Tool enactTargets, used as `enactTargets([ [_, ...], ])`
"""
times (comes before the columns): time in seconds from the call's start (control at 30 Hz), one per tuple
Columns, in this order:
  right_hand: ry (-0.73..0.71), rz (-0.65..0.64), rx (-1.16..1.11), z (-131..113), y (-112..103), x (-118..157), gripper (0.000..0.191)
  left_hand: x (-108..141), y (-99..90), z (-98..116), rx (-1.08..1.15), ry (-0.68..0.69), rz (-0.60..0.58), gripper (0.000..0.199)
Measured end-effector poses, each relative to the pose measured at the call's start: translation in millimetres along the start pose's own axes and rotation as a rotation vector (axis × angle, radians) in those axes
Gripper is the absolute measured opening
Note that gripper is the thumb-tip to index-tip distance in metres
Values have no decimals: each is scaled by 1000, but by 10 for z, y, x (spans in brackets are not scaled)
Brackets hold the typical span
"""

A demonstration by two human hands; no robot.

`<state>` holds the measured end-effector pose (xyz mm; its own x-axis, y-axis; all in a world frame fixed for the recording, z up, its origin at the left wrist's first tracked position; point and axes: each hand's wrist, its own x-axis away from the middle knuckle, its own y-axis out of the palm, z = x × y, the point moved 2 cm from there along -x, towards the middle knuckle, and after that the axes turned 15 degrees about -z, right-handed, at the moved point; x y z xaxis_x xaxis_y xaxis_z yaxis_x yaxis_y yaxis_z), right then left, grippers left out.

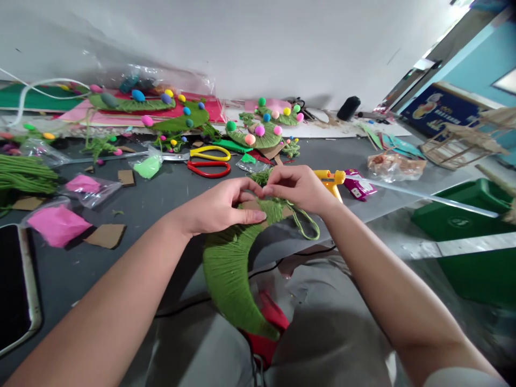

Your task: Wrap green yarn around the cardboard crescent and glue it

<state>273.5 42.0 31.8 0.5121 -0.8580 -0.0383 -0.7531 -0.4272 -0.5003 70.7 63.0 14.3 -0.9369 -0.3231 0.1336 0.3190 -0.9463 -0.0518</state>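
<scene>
A cardboard crescent point(228, 266) wound with green yarn hangs over the table's front edge, its lower tip above my lap. My left hand point(215, 207) grips its upper part, the thumb lying on top near a patch of bare brown cardboard. Close against it, my right hand point(296, 188) pinches thumb to forefinger at the green yarn point(316, 232), which loops out below the palm. The exact pinch point is partly hidden by the fingers. Behind the hands lies a pair of scissors point(208, 169) with one yellow and one red handle.
A yellow glue gun point(332, 180) with a long clear stick lies right of my hands, beside a purple packet point(359, 185). Green pieces with coloured pompoms point(258, 131) line the back. Pink bags point(58, 224), cardboard scraps point(105, 235) and a phone point(18, 285) lie left. Green bins point(463, 209) stand right.
</scene>
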Motion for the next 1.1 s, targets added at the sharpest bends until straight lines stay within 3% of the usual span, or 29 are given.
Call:
enactTargets([
  [0.2,59,-1,-64,32,83,-17,41,14,13,36,147,78,66,39],
  [0.3,60,13,-133,86,141,-41,43,25,-17,59,200,121,178,33],
  [0.5,61,-2,-251,187,153,-16,12,12,-80,26,215,130,363,36],
  [0.57,51,-20,-262,178,133,10,10,2,-90,10,167,118,401,36],
  [0.7,57,-89,-371,162,123,55,30,-7,-109,-7,52,110,440,31],
  [0.8,83,-106,-451,142,178,60,18,-4,-119,-10,-33,114,478,31],
  [0.93,121,41,-401,63,279,22,31,1,-107,10,-124,143,436,32],
  [1.1,105,130,-376,10,314,-36,30,23,-118,24,-136,142,407,36],
])
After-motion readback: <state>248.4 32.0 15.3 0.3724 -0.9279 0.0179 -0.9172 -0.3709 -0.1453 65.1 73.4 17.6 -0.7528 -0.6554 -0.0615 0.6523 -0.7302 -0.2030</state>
